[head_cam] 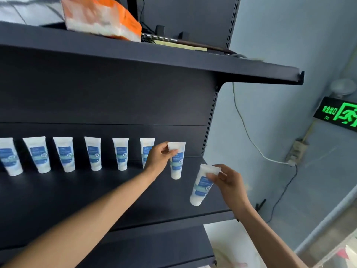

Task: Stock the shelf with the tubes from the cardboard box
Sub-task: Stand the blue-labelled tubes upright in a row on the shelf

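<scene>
My left hand (160, 155) pinches the crimped top of a tube (176, 161) standing cap-down near the shelf (96, 194) right edge, ending a row of six tubes (94, 153), while my right hand (228, 180) grips another tube (202, 185), tilted, by the front right corner.

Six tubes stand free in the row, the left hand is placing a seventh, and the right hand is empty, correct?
Not quite: the head view shows the right hand pinching another tube by its flat end. The rest holds: left hand on the seventh tube.

Two bare forearms — no sleeves, rings or watch.
</scene>
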